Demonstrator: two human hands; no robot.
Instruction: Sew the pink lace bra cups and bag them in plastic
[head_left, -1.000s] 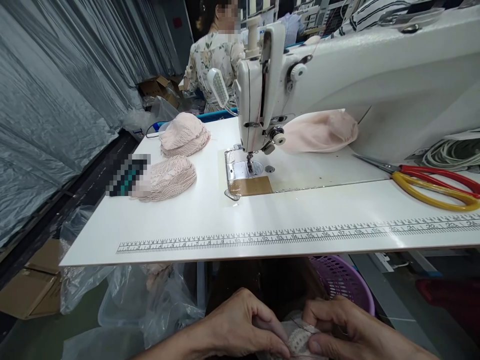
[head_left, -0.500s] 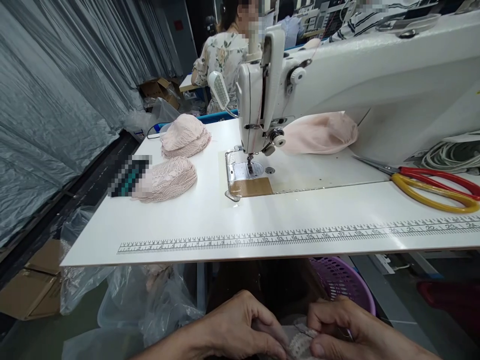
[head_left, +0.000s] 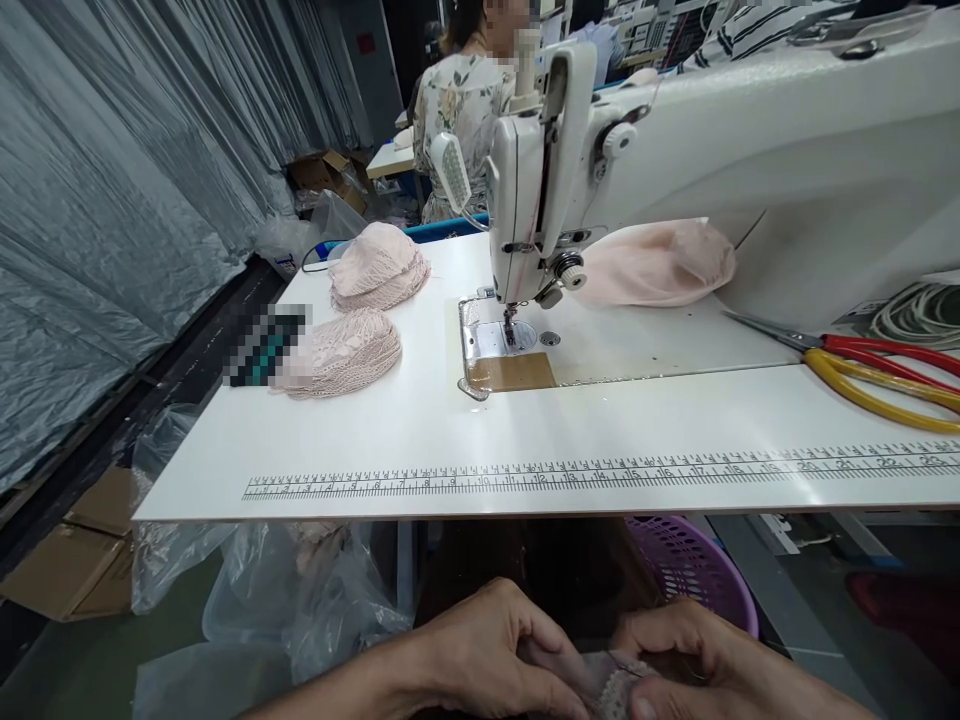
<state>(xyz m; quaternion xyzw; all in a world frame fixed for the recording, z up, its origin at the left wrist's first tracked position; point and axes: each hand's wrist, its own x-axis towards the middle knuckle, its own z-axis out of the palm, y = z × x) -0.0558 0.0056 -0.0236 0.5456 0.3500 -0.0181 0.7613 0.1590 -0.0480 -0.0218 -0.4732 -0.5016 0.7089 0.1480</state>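
Note:
Both my hands are low at the bottom edge of the view, below the table's front edge. My left hand (head_left: 480, 655) and my right hand (head_left: 705, 665) are closed, pinching a small pale lace piece (head_left: 611, 680) between them. Only the top of that piece shows. On the white table (head_left: 420, 420) ahead stands a white sewing machine (head_left: 675, 150), its needle over the metal plate (head_left: 499, 345). Two stacks of pink lace pieces (head_left: 341, 350) lie at the table's left.
Red and yellow scissors (head_left: 870, 370) lie at the right. A pink fabric bundle (head_left: 652, 262) sits behind the machine head. A purple basket (head_left: 690, 565) and plastic bags (head_left: 300, 600) are under the table. A person in a floral top (head_left: 461, 110) works beyond.
The lace piece has sunk lower in view between my fingers, and my hands shifted slightly down and right. The view has drifted a little to the left.

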